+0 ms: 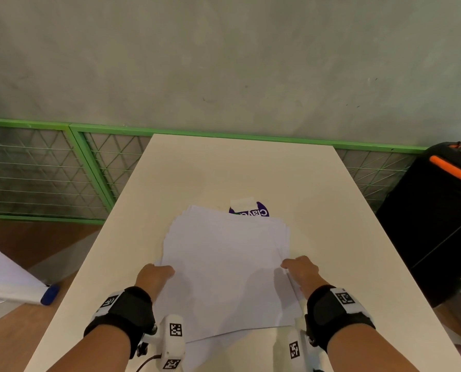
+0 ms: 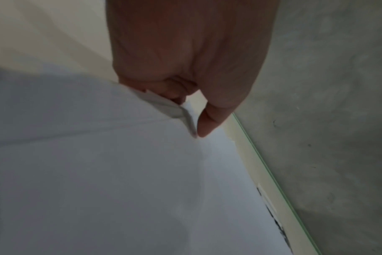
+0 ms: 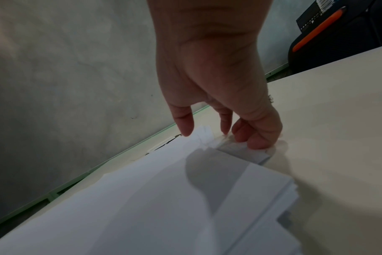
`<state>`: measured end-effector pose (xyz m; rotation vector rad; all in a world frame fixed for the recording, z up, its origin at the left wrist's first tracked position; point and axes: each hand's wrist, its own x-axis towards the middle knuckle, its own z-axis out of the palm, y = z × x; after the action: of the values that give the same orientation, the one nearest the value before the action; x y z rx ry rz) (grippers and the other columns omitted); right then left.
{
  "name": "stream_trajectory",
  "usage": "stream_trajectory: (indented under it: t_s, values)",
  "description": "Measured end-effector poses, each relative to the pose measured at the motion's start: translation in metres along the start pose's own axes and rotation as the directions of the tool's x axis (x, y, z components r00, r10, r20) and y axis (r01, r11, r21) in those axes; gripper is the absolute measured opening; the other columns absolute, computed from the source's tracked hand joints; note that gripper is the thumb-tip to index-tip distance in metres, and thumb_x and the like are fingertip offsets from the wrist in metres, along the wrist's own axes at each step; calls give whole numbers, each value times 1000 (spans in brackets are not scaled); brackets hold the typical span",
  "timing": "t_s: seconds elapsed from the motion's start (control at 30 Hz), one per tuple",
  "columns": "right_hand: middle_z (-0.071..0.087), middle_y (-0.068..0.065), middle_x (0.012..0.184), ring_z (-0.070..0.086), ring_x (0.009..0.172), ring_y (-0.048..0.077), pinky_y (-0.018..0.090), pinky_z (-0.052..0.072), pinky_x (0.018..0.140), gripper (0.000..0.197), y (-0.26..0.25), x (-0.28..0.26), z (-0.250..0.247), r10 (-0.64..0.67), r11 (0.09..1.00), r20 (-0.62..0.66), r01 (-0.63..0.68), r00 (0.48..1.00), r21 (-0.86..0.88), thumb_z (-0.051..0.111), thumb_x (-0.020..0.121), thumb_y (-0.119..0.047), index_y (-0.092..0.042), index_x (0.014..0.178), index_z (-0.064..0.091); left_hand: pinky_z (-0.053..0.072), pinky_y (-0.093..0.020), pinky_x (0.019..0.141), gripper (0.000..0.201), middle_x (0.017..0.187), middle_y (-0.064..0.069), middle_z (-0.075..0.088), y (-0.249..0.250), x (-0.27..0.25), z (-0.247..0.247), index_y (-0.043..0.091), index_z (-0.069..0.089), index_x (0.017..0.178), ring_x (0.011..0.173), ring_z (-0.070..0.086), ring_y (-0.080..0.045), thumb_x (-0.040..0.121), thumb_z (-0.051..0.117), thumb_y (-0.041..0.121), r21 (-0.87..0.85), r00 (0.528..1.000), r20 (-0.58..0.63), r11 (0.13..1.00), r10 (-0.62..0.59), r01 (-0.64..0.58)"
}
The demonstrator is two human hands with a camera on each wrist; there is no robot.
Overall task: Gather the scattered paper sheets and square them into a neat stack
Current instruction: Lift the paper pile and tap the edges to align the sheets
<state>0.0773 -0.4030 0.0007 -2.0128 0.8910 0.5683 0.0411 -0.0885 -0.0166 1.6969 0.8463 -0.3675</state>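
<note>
The loose pile of white paper sheets (image 1: 224, 267) lies mid-bench on the cream-white bench (image 1: 331, 210). The left hand (image 1: 154, 276) grips its nine o'clock edge with curled fingers (image 2: 175, 89); the right hand (image 1: 301, 269) pinches the three o'clock edge, fingers (image 3: 257, 138) curled round several sheets.

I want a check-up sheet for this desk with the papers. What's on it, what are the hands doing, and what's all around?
Surface: pale table, bare around the sheets.
Job's things: white paper sheets piled in the middle, edges fanned and uneven, not squared yet.
Clutter: purple round label partly under the pile's far edge.
Grips: left hand holds the pile's left edge, right hand holds its right edge, fingers curled round the sheets.
Cables: thin dark cable by the left wrist camera.
Surroundings: grey wall, green mesh fence, black case with orange handle, blue-capped white thing on the floor.
</note>
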Motion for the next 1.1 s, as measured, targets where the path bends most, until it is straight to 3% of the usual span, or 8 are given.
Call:
stream_trajectory:
  t_s: [0.07, 0.13, 0.3, 0.47, 0.63, 0.87, 0.97, 1.1]
  values:
    - [48, 17, 121, 51, 105, 34, 37, 44, 87, 49, 1, 2, 1, -23, 1000, 25, 23, 999, -11, 59, 80, -21, -1, 123, 45, 35, -32, 85, 27, 89, -13, 53, 4, 0, 2, -4, 52, 89, 85, 52, -29, 75, 65, 14, -2, 1000, 24, 1000, -12, 12]
    - [53, 15, 101, 53, 89, 31, 33, 43, 77, 32, -1, 0, 1, -49, 999, 57, 48, 997, 9, 58, 81, -18, -1, 107, 51, 35, -31, 88, 24, 86, -9, 51, 5, 2, 1, 2, 46, 95, 93, 52, -29, 82, 63, 13, -30, 996, 68, 998, -60, 62]
    - [56, 18, 109, 56, 106, 36, 39, 47, 94, 35, -2, -3, -1, -44, 999, 74, 43, 996, 16, 59, 79, -19, 1, 107, 55, 36, -45, 108, 98, 129, -18, 54, -5, 21, -1, 0, 42, 133, 120, 50, -37, 49, 79, 32, -97, 984, 153, 990, -91, 106]
    - [50, 17, 119, 50, 112, 34, 40, 41, 102, 37, -1, -5, 2, -37, 995, 21, 39, 999, -88, 58, 78, -23, -3, 110, 56, 31, -34, 103, 54, 135, -18, 46, -2, 8, -5, -3, 44, 134, 126, 41, -31, 85, 60, 15, -66, 989, 115, 993, -94, 102]
    - [50, 6, 67, 51, 79, 28, 27, 38, 66, 20, -1, -10, 4, -103, 994, 43, 105, 994, -34, 54, 81, -13, -6, 62, 49, 27, -37, 111, 53, 143, -18, 43, -9, 9, -8, -4, 46, 132, 133, 38, -33, 85, 62, 11, -119, 988, 110, 985, -109, 122]
    - [49, 8, 72, 48, 67, 25, 25, 34, 57, 16, -2, -16, 1, -89, 992, 138, 75, 986, 104, 56, 84, -14, -1, 92, 53, 40, -46, 106, 52, 122, -22, 61, -9, 12, -12, -3, 54, 123, 114, 56, -39, 75, 72, 9, -118, 989, 141, 991, -53, 70]
    - [43, 8, 66, 41, 57, 23, 27, 30, 51, 15, 6, -20, -3, -68, 984, 195, 33, 978, 176, 56, 85, -13, -5, 73, 51, 46, -47, 99, 37, 113, -26, 64, -1, 6, -9, -6, 58, 114, 107, 60, -43, 79, 66, 3, -51, 992, 120, 998, -29, 36]
    - [42, 7, 51, 38, 49, 23, 27, 32, 52, 26, 16, -21, -5, -34, 979, 195, -6, 980, 202, 60, 81, -16, -8, 59, 47, 46, -49, 99, 62, 121, -24, 60, -8, 21, -7, -2, 50, 126, 109, 58, -41, 69, 72, 9, 9, 996, 91, 1000, 2, -3]
